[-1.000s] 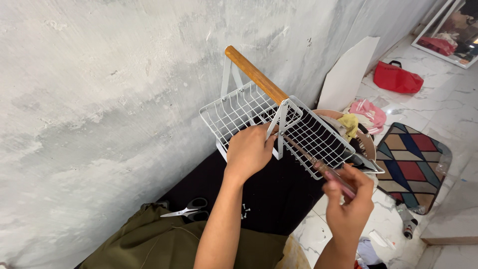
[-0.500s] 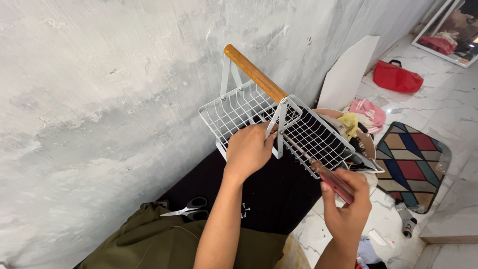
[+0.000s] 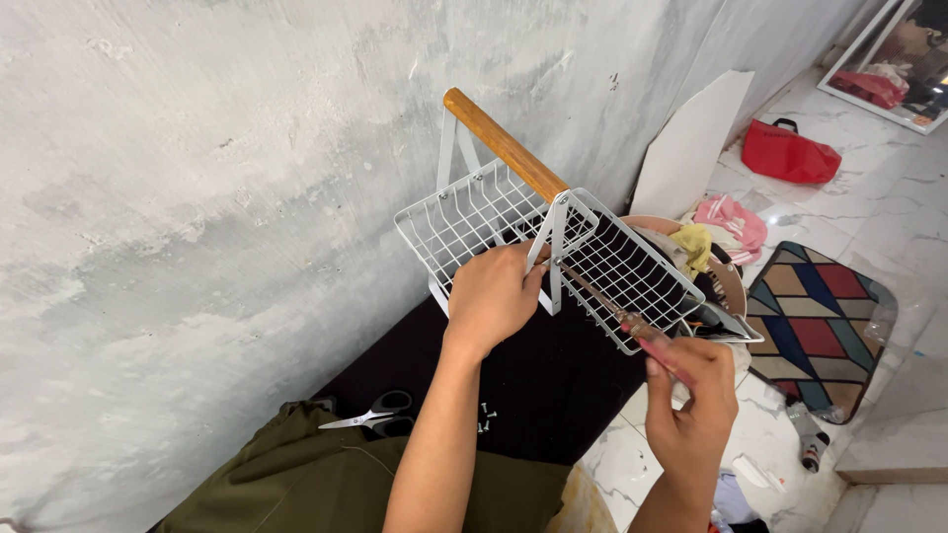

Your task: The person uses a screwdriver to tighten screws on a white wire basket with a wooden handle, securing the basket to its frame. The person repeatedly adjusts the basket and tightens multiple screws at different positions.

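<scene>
Two hands work on a white wire basket [image 3: 513, 232] with a wooden handle [image 3: 504, 143], held up near the grey wall [image 3: 197, 197]. The left hand [image 3: 491, 296] has its grip clamped on the basket's near rim — beside the handle's upright. The right hand [image 3: 691, 395] is closed round a red-handled screwdriver [image 3: 617, 316], its tip at that upright's base. Scissors [image 3: 370, 412] lie on the black cloth [image 3: 533, 385] below.

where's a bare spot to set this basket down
Free: the black mat between the scissors and small screws, and the marble floor beside the patterned rug. Crowded: right of the white wire basket.
</scene>
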